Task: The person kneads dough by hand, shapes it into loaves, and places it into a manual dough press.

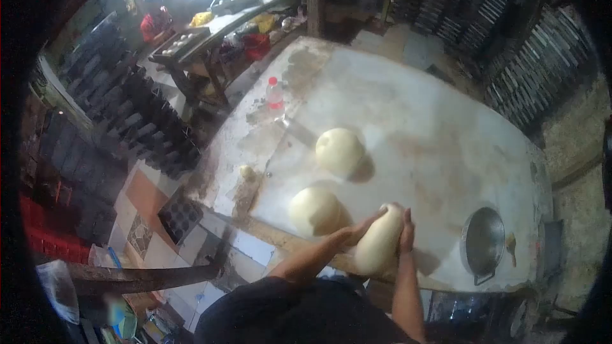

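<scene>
A long, smooth piece of dough is between my two hands near the front edge of the table. My left hand grips its left side, thumb near the upper end. Along the right side, the fingers of my right hand press against it. A round dough ball lies just left of my left hand. Farther back sits another dough ball, also rounded. Beyond it rests a flat metal blade, partly hidden by that ball.
A round metal pan with a brush beside it is at right. A red-capped bottle and a small dough lump are on the left of the table. Stacked trays line the walls.
</scene>
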A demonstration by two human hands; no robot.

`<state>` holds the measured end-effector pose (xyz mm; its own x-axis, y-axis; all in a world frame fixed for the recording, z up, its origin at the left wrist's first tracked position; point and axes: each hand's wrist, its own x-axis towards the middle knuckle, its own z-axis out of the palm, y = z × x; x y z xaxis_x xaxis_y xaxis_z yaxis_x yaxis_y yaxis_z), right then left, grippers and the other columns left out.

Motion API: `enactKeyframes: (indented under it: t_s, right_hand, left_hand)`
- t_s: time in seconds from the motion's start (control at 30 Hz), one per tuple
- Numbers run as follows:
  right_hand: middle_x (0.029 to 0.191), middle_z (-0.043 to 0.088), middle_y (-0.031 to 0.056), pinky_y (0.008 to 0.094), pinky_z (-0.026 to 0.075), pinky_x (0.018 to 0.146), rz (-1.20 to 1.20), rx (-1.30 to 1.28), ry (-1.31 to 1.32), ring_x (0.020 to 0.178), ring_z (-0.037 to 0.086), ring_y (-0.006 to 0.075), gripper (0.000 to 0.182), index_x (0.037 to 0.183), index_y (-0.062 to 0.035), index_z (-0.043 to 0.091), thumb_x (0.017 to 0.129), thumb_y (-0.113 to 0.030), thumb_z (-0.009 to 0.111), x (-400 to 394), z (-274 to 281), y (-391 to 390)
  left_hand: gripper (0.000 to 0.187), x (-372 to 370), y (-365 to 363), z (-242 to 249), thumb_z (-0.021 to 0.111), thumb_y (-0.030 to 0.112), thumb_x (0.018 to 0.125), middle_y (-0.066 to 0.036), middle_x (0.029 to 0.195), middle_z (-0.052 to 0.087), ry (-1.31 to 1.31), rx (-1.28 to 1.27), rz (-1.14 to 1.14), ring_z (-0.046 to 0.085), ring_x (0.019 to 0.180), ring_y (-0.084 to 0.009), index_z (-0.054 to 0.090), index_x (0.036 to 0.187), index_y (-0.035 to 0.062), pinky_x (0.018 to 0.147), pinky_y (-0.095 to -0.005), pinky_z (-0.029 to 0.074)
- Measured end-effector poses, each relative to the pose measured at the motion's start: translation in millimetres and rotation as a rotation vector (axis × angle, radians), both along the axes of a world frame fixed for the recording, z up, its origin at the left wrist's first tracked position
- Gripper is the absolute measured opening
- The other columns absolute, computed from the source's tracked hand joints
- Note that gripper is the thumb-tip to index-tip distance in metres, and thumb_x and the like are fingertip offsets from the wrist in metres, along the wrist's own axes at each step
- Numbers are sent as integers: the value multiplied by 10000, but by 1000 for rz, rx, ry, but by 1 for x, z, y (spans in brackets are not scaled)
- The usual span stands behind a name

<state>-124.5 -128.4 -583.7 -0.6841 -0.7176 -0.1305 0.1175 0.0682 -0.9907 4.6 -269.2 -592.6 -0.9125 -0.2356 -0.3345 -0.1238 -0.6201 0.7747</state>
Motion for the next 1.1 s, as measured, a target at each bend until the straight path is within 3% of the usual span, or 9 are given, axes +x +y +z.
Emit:
enactKeyframes:
  t_s: [0.13,0.3,0.4,0.57,0.67,0.83,0.87,1.03,1.1]
  right_hand:
    - [793,604,39,327,474,691,-157,23,405,743,540,149,390,884,-8,632,920,-393,686,40,152,-41]
    - [775,541,-3,296,437,657,-174,274,361,731,512,115,274,829,-37,572,970,-270,603,80,31,10]
    - [1124,581,126,372,477,894,-177,233,265,1064,556,231,344,1127,-18,574,1012,-341,557,121,-7,55]
    - [1439,438,184,488,257,1181,-437,343,833,1399,366,330,876,1470,-26,401,899,-647,636,110,-33,76]
    - [1473,450,167,420,265,1177,-56,87,157,1422,349,289,781,1459,5,432,952,-573,570,70,10,21]
    - [1024,683,78,321,484,920,-18,-12,27,1013,606,169,402,1123,33,690,1015,-336,572,30,67,-10]
    - [925,659,64,330,487,847,11,75,62,920,591,166,358,1035,33,687,1003,-309,587,21,58,2]
    - [619,540,5,360,434,571,155,126,540,641,491,142,300,735,12,617,940,-205,648,9,-15,52]
    - [719,593,59,354,490,696,123,24,542,713,552,162,262,808,0,623,935,-226,657,9,-21,60]
  left_hand:
    - [652,-22,-34,42,466,559,1020,-168,1161,678,75,-286,-309,649,1047,-260,607,1249,-35,905,-390,534]
    - [554,45,2,4,522,461,991,-231,1397,544,75,-1092,-152,444,1340,-407,578,1358,49,1146,-504,288]
    - [483,102,42,-51,665,191,865,-205,1420,521,155,-1132,-83,417,1358,-409,581,1309,19,1125,-545,335]
    - [1143,100,18,-36,831,522,751,-358,1563,212,59,-1183,7,98,1503,-500,213,1517,-58,1204,-552,221]
    - [1217,48,8,-75,722,683,772,-323,1604,178,39,-1107,-128,42,1526,-463,159,1549,-65,1228,-546,133]
    - [871,-6,-6,-49,634,541,882,-272,1496,448,8,-757,-17,438,1386,-390,342,1522,26,1141,-447,358]
    - [616,2,11,33,604,440,904,-272,1285,617,-85,-717,76,581,1210,-423,549,1326,-6,1026,-463,458]
    - [241,15,83,17,572,225,905,-245,942,669,-266,-1283,193,606,949,-482,614,955,-6,839,-530,490]
    - [193,18,109,20,575,161,884,-247,951,666,-466,-1362,177,611,944,-477,622,969,-6,838,-521,489]
